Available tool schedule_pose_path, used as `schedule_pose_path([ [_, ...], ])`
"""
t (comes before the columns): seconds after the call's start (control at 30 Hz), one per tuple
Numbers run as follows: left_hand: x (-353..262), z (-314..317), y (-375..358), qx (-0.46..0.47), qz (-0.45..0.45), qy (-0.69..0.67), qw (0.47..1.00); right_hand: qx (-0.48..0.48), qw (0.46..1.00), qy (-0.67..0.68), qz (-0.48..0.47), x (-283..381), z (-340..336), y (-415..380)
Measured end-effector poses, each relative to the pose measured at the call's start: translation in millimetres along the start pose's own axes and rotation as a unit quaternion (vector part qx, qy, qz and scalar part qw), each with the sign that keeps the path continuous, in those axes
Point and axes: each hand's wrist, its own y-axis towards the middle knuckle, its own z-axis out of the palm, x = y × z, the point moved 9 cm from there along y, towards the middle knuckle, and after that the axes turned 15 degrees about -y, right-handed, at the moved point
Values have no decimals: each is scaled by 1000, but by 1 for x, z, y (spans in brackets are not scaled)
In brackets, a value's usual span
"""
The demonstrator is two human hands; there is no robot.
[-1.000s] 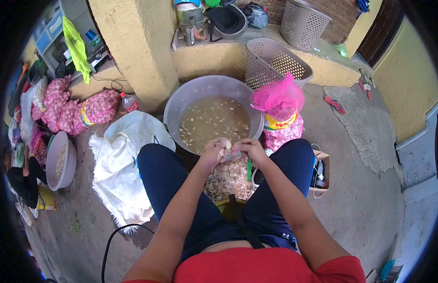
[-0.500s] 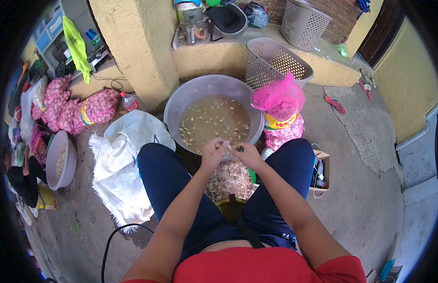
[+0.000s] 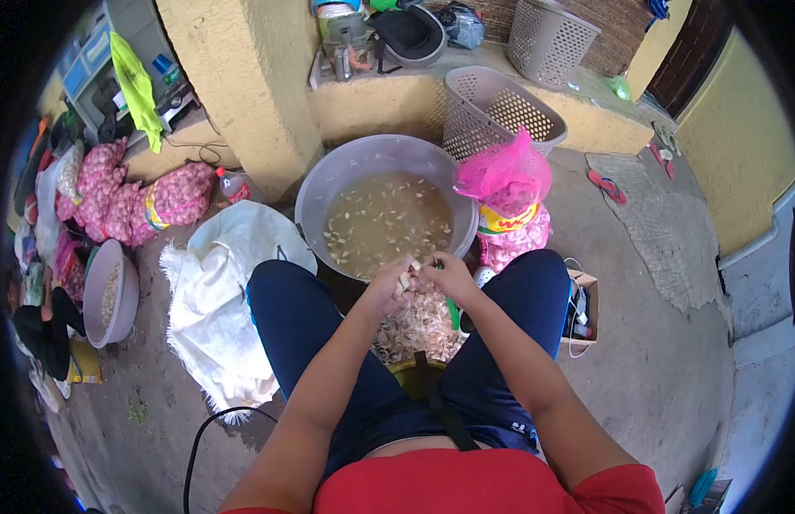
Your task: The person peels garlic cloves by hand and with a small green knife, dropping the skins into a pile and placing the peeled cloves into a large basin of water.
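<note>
My left hand (image 3: 387, 283) is curled around pale garlic cloves (image 3: 404, 279), which show between the thumb and fingers. Close beside it, my right hand (image 3: 451, 276) is closed in a pinch; a small dark bit shows at its fingertips, too small to name. Both hands are above the near rim of a large grey basin (image 3: 307, 201) of cloudy water with peeled cloves (image 3: 414, 231) in it. Below them, between my knees, lies a heap of garlic skins (image 3: 414, 330). Something green (image 3: 453, 313) sticks out at the heap's right side, partly hidden.
A pink mesh sack of garlic (image 3: 513, 244) stands right of the basin, before a grey perforated basket (image 3: 500, 116). At my left lies a white woven sack (image 3: 217, 308). Further left are more garlic sacks (image 3: 170, 201) and a smaller basin (image 3: 128, 300). A small box (image 3: 590, 308) sits by my right knee.
My left hand has turned and lowered a little, so the cloves in it show more plainly. The right hand has shifted slightly and stays close to it.
</note>
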Motion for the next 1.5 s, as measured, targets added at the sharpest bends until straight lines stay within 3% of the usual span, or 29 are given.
schedule_pose_path([
  [0.17, 12, -11, 4, -16, -68, -12, 997, 12, 998, 54, 18, -14, 7, 5],
  [0.37, -6, 5, -10, -67, 11, 65, 996, 54, 993, 92, 54, -10, 10, -1],
  [0.47, -8, 9, -8, -9, 23, 146, 989, 62, 992, 103, 48, -7, 11, -1],
  [0.73, -31, -2, -3, -11, 44, -45, 998, 26, 992, 95, 74, -22, 0, 3],
  [0.83, -41, -1, -5, 5, 55, -49, 997, 26, 993, 66, 90, -27, -6, 5],
  [0.93, -40, -1, -5, 5, 54, -46, 997, -11, 968, -249, -29, -17, -9, 9],
  [1.03, -37, -2, -6, 6, 53, -48, 997, 76, 950, -301, -31, -5, 9, 0],
  [1.23, -38, -3, -6, 7, 47, -45, 998, 86, 926, -344, -126, -14, 39, 2],
  [1.33, -37, -2, -6, 3, 48, -34, 998, 122, 933, -318, -116, -9, 40, -4],
  [1.5, -37, -1, -7, -13, 52, -7, 999, 100, 923, -341, -144, -8, 40, -6],
])
